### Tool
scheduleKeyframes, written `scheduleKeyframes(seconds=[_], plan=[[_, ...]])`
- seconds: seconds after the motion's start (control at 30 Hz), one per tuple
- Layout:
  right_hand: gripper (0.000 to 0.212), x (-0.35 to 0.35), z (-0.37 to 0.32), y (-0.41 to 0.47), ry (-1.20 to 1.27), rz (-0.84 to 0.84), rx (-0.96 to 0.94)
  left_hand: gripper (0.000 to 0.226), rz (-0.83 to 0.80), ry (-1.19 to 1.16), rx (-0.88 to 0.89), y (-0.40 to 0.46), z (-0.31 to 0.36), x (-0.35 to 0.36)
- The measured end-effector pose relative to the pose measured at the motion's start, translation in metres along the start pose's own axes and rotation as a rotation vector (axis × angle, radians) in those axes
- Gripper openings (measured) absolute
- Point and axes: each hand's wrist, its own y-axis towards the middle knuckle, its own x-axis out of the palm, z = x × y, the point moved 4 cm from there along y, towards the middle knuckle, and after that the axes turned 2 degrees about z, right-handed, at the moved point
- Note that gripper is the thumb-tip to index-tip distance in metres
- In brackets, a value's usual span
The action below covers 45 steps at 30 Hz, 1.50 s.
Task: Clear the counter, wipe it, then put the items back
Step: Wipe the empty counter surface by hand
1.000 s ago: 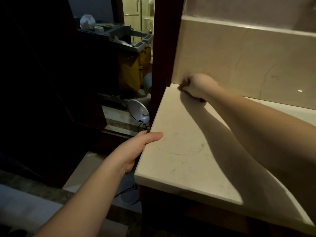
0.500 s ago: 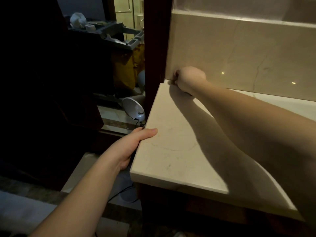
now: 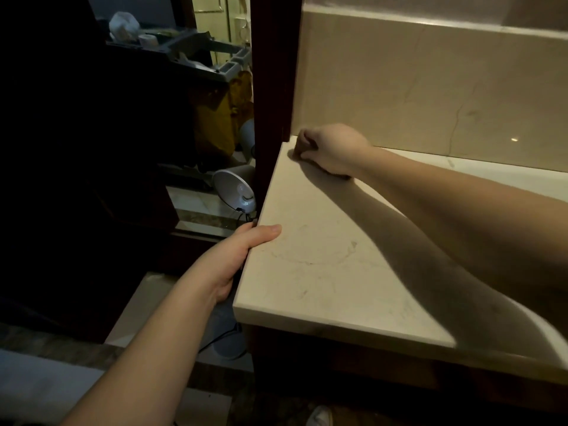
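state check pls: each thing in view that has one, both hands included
counter: bare where visible, faint marks on the top
right hand: fisted in the back left corner, resting on the counter; a cloth inside cannot be made out
left hand: grips the counter's left edge, thumb on top
desk lamp: off the counter, down to its left, unlit
cleaning cart: parked behind, loaded

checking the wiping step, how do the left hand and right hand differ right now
The left hand grips the counter's near left edge, thumb lying on top, fingers hidden below; the right hand is balled up at the far corner by the backsplash. Whether the right hand holds a cloth cannot be seen. Both touch the counter, arms bare.
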Motion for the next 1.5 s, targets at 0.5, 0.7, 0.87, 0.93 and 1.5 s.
scheduleKeyframes(seconds=[0.5,0.7,0.87,0.93,1.5], plan=[[0.023,0.0,-0.001,-0.03,0.04,-0.059,-0.113,0.065,-0.016,-0.015,0.007,0.002,-0.004,-0.003],[0.031,-0.007,0.002,0.003,0.004,-0.065,-0.015,0.086,-0.023,-0.005,0.024,0.004,-0.004,-0.003],[0.023,-0.009,-0.02,-0.044,0.09,-0.081,-0.113,0.074,-0.033,-0.001,0.038,0.004,-0.002,-0.002],[0.026,-0.01,-0.021,-0.077,0.122,-0.138,-0.162,0.067,-0.035,-0.009,0.037,0.003,-0.002,-0.001],[0.025,-0.025,-0.036,-0.15,0.074,-0.16,-0.181,0.087,-0.056,0.0,0.064,0.0,0.002,0.003]])
